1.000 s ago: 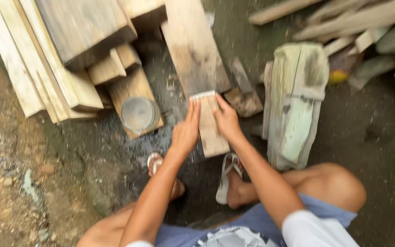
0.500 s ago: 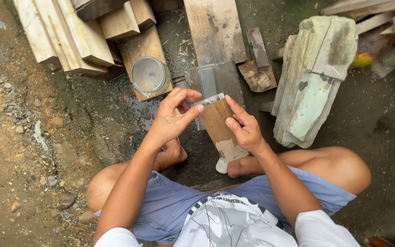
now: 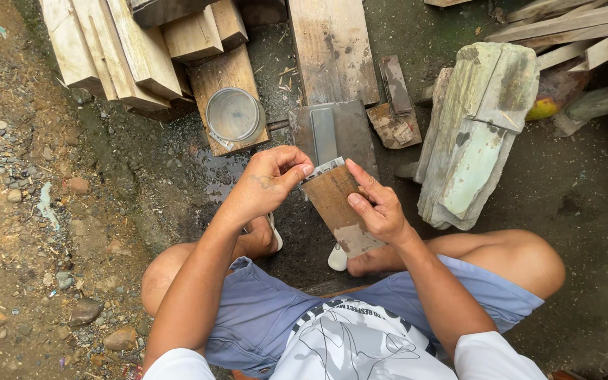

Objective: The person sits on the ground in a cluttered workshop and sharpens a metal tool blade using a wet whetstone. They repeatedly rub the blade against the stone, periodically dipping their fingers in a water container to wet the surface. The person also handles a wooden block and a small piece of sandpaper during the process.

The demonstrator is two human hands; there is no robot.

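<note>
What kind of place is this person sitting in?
Probably an outdoor yard used for rough woodwork. The ground is bare dirt with pebbles, stacked wooden planks lie about, and a flat grey stone sits in front of the hands holding a blade.

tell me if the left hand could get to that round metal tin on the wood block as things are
Probably yes. The round metal tin sits uncovered on the wood block, just ahead of the left hand, with nothing between them. But that hand is pinching the flat blade, so it would have to let go.
</note>
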